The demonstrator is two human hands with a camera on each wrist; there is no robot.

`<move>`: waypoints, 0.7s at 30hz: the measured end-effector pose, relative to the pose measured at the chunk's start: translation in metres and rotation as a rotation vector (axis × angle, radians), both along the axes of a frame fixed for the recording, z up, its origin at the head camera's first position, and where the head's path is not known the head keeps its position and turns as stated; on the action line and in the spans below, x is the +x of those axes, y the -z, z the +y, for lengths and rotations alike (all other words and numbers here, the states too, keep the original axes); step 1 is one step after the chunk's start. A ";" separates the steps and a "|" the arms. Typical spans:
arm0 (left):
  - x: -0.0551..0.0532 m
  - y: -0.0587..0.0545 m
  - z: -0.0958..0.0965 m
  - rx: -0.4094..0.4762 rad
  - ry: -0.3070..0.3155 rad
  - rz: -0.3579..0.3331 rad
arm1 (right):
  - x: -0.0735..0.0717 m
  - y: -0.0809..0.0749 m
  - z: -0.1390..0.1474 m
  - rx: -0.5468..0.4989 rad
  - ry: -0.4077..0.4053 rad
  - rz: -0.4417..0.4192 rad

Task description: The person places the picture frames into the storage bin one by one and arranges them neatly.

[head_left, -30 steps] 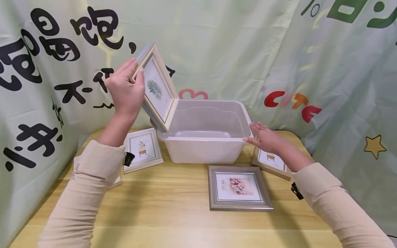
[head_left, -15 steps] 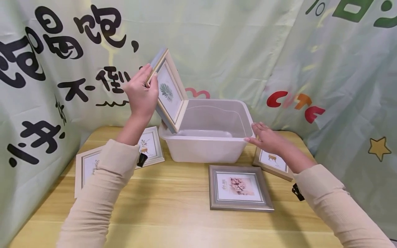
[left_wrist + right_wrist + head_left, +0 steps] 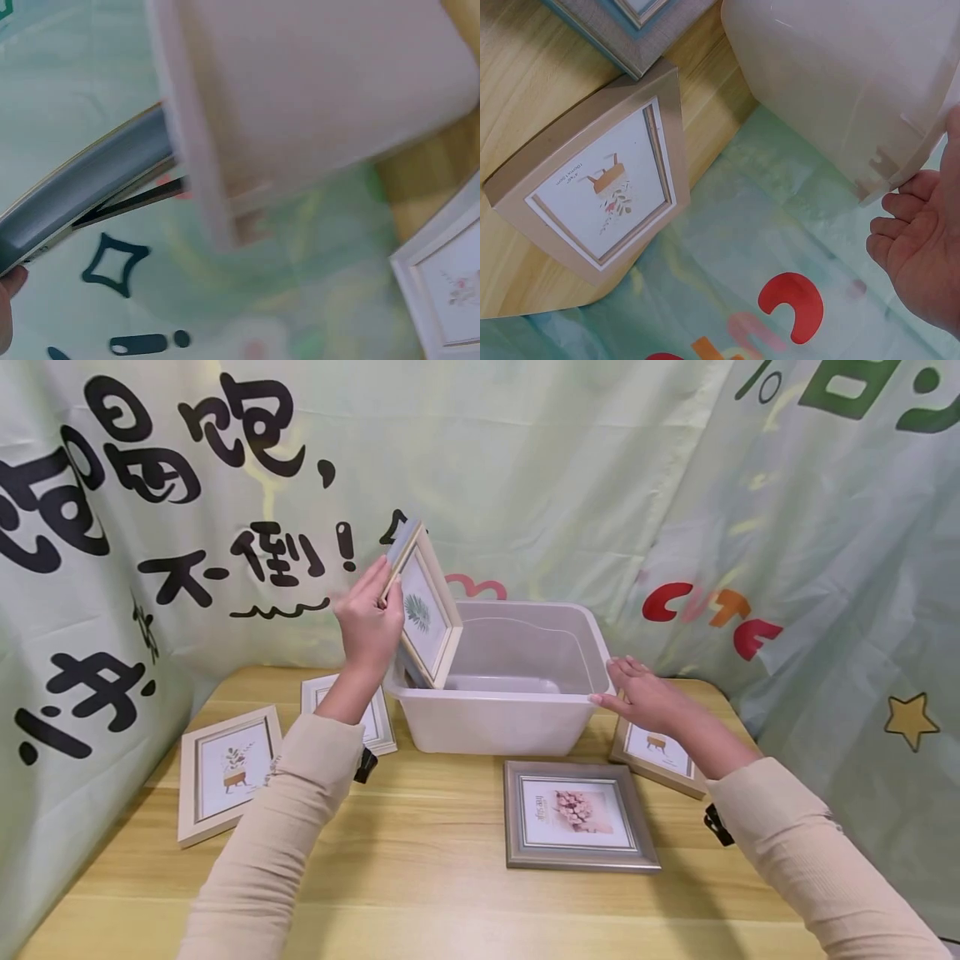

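In the head view, my left hand (image 3: pixel 371 622) grips the upper left edge of a cream picture frame (image 3: pixel 427 610) with a green leaf print. Tilted, the frame reaches down inside the left end of a pale plastic bin (image 3: pixel 495 722). Its grey outer edge (image 3: pixel 90 187) and dark rear stand (image 3: pixel 135 202) show behind the bin in the left wrist view. My right hand (image 3: pixel 648 697) rests on the bin's front right corner, thumb along the front rim and fingers extended at the right side. The right wrist view has those fingers (image 3: pixel 904 206) against the outer rim.
Several picture frames lie on the wooden table (image 3: pixel 420 877): a potted-plant one (image 3: pixel 228 768) at far left, a white one (image 3: pixel 381 722) partly behind my left arm, a silver-brown flower one (image 3: pixel 581 817) in front, and a brown one (image 3: pixel 660 752) at right. A printed curtain (image 3: pixel 525 485) hangs behind.
My left hand has moved right and down, lowering the leaf picture frame further into the bin. The potted-plant picture frame has come into fuller view. My right hand stays at the bin's corner.
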State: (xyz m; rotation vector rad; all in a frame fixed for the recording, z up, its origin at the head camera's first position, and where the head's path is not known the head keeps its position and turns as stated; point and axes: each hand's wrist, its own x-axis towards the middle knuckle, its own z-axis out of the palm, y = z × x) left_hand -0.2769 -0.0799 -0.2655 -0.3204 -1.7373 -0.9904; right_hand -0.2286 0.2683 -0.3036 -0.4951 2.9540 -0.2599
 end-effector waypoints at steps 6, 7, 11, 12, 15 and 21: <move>-0.003 0.025 0.000 -0.019 -0.006 0.048 | 0.001 -0.001 -0.001 -0.005 -0.001 -0.003; -0.004 0.029 0.000 -0.022 -0.005 0.048 | 0.002 -0.001 -0.001 -0.006 0.000 -0.004; -0.007 0.042 0.001 -0.036 -0.002 0.033 | 0.003 -0.001 0.000 -0.006 0.004 -0.005; -0.008 0.045 0.001 -0.041 -0.003 0.032 | 0.003 -0.001 0.000 -0.007 0.004 -0.005; -0.010 0.052 0.001 -0.060 -0.008 0.030 | 0.003 -0.001 0.000 -0.008 0.003 -0.004; -0.013 0.061 0.001 -0.093 -0.034 0.019 | 0.001 -0.001 -0.001 0.007 0.002 0.006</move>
